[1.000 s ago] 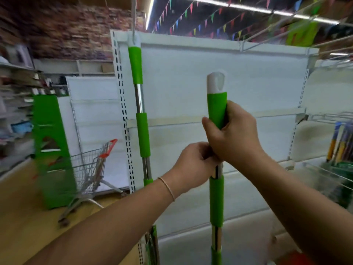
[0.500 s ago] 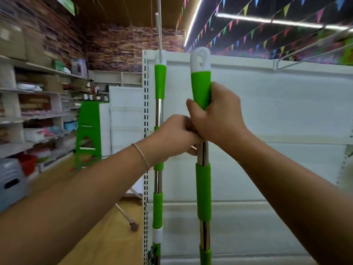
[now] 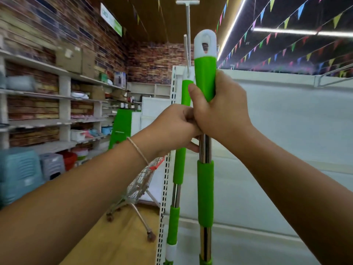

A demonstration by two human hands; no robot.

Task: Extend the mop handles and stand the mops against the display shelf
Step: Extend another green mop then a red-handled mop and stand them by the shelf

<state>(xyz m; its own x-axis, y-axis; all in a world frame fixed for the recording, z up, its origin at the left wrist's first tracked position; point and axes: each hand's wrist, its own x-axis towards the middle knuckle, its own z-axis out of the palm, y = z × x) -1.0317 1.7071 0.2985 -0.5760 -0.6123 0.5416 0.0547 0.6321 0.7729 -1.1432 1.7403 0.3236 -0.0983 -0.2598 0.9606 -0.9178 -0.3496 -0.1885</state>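
Note:
I hold a green and steel mop handle (image 3: 205, 190) upright in front of me; its white cap with a hanging hole is at the top. My right hand (image 3: 219, 109) grips the upper green sleeve. My left hand (image 3: 175, 129) is closed around the steel tube just below it, touching my right hand. A second mop handle (image 3: 178, 169) of the same kind leans against the white display shelf (image 3: 286, 131) just left of the held one. Both mop heads are out of view below.
A shopping cart (image 3: 141, 184) stands on the wooden floor left of the shelf's perforated upright. Wall shelves (image 3: 57, 119) with goods and plastic stools (image 3: 21, 169) line the left side. A green stand (image 3: 122, 125) is further back.
The view has swung left and up, so the aisle and wall shelves now show. Both hands keep their grip on the handle, which now stands close beside the leaning mop.

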